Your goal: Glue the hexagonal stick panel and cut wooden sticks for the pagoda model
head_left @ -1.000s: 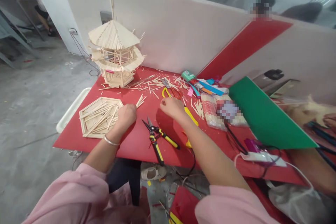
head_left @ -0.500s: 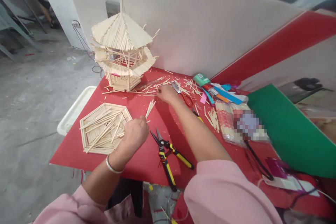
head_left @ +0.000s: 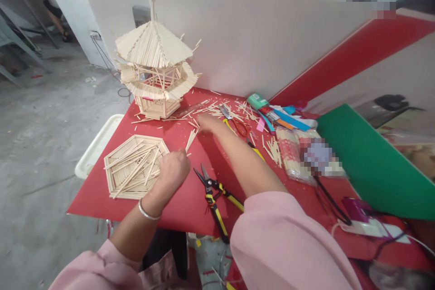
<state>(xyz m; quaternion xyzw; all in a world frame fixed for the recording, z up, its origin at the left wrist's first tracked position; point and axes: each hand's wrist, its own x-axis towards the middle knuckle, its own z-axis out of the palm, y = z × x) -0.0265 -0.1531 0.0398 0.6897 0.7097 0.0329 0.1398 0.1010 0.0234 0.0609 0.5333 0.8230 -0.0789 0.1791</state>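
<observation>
My left hand (head_left: pixel 174 170) is closed around a small bundle of thin wooden sticks (head_left: pixel 191 139), whose ends fan out above the fist. Beside it on the red tabletop lies a flat hexagonal stick frame (head_left: pixel 117 176) with several loose sticks across it. My right hand (head_left: pixel 207 124) is pinched near the tips of the left hand's bundle, with a couple of short wooden sticks (head_left: pixel 193 122) at its fingertips; its fingers are partly hidden. Behind the hands stands a pagoda model (head_left: pixel 154 50) built of sticks. Yellow-and-black snips (head_left: pixel 211 186) lie with blades apart near my left hand.
Loose stick pieces (head_left: pixel 217 109) are strewn over the back of the red table (head_left: pixel 91 201). Red-handled pliers (head_left: pixel 240 128), a green-capped container (head_left: pixel 257 101), plastic-wrapped stick packs (head_left: pixel 288 149) and a green board (head_left: pixel 370 167) are to the right. A white wall panel (head_left: pixel 244 36) rises behind.
My right hand has moved left and slightly down, closer to the bundle in my left hand, with short sticks now at its fingertips. The left hand keeps its grip; the view has shifted slightly.
</observation>
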